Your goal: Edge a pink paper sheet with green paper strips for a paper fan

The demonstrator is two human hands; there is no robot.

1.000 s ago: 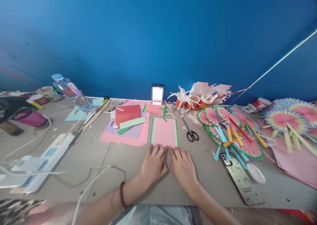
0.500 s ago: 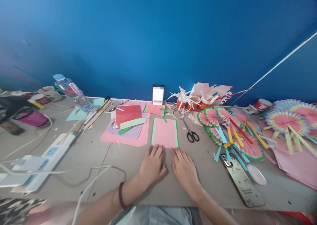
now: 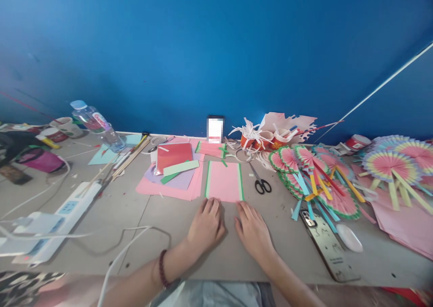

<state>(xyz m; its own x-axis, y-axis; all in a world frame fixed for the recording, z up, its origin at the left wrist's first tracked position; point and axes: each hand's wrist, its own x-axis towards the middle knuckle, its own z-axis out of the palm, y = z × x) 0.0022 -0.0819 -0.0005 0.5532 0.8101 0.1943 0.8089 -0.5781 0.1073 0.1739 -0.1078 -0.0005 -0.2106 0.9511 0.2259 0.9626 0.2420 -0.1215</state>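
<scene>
A pink sheet of paper (image 3: pixel 223 180) with green and pale green strips down its left and right sides lies flat on the table in front of me. My left hand (image 3: pixel 205 223) rests palm down, its fingertips at the sheet's near left edge and its fingers stretched out. At the near right corner lies my right hand (image 3: pixel 253 230), also palm down with fingers extended. Neither hand grips anything. Just right of the sheet are black-handled scissors (image 3: pixel 262 185). Behind it sits a pleated pink paper piece with green edges (image 3: pixel 211 149).
Left of the sheet are coloured papers (image 3: pixel 176 158), wooden sticks (image 3: pixel 131 156), a leaning bottle (image 3: pixel 98 124) and a power strip (image 3: pixel 67 217) with cables. On the right lie paper fans (image 3: pixel 341 199), a phone (image 3: pixel 329 246) and a white mouse (image 3: pixel 350 238). Cups (image 3: pixel 281 138) stand behind.
The view shifts very slightly. My right thumb and fingers have moved a little, while both hands stay at the sheet's near edge.
</scene>
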